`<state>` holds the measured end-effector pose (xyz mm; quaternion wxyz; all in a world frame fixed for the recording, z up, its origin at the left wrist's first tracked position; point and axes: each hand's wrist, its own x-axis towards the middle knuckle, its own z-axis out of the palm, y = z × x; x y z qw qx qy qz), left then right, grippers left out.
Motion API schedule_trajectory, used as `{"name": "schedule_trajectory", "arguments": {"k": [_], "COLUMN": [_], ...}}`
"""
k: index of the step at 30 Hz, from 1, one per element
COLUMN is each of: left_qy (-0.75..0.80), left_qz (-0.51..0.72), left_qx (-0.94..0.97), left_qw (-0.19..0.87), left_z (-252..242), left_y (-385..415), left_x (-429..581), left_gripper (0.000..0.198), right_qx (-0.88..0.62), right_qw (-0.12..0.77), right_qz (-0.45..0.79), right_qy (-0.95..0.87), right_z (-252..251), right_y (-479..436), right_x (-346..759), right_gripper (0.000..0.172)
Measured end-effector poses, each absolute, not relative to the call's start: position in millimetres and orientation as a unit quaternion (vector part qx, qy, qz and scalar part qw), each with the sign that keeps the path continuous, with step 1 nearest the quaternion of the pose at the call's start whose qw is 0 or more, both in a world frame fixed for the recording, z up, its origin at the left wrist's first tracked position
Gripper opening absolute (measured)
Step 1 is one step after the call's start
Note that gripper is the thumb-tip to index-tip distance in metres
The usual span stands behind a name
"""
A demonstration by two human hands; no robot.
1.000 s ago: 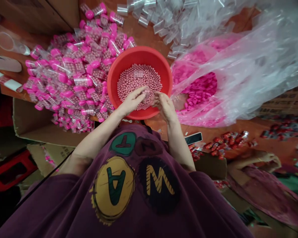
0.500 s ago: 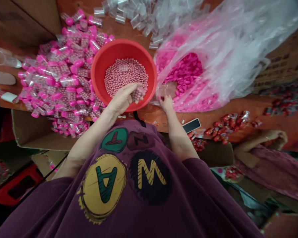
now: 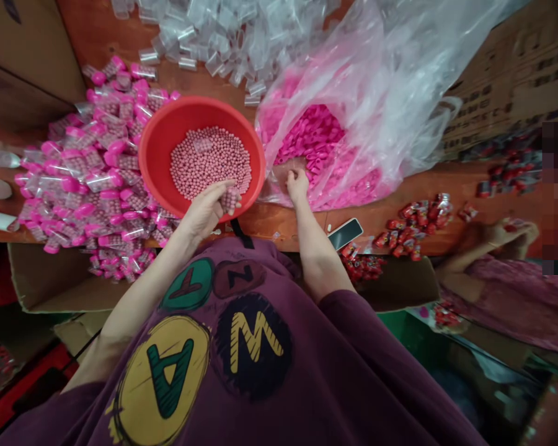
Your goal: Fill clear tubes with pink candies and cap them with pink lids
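In my left hand [image 3: 208,209] is a small clear plastic jar [image 3: 231,199] filled with pink beads, held over the near rim of a red bowl [image 3: 155,158]. Loose pink beads [image 3: 209,162] cover the bowl's bottom, and one clear jar [image 3: 203,146] lies on top of them. My right hand [image 3: 298,187] is at the opening of a clear plastic bag [image 3: 376,93] of bright pink caps [image 3: 314,133]. Its fingers are curled together at the near edge of the caps; anything between them is hidden.
Left of the bowl is a heap of filled, pink-capped jars [image 3: 88,167]. Empty clear jars [image 3: 223,37] lie at the back. A phone [image 3: 345,234] and red wrapped pieces [image 3: 411,226] are at the right front. Another person's hands [image 3: 516,235] work at the far right.
The whole view has shifted, so the bowl and bag appear further left. My right hand has reached slightly deeper into the bag's opening. My left hand still holds the filled jar.
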<state>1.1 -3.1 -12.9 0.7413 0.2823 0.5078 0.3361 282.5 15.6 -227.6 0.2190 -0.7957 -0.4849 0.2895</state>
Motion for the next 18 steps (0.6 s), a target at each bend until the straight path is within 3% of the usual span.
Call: {"name": "schedule_trajectory", "arguments": {"k": [9,18], "left_qy": [0.526,0.532], "left_qz": [0.309,0.282], "left_qx": [0.256,0.272], "left_qw": [0.750,0.750], "left_z": [-6.1,-12.5], "left_y": [-1.7,4.0], "left_x": [10.4,7.2], "left_gripper": [0.029,0.034], "right_qx": [-0.862,-0.819], "right_qw": [0.226,0.219], "right_qz": [0.282,0.292], "right_qy": [-0.355,-0.442], "right_z": [-217.8,-217.6], "right_y": [67.3,37.8], "right_x": [257.7,274.2], "right_gripper": [0.041,0.053]}}
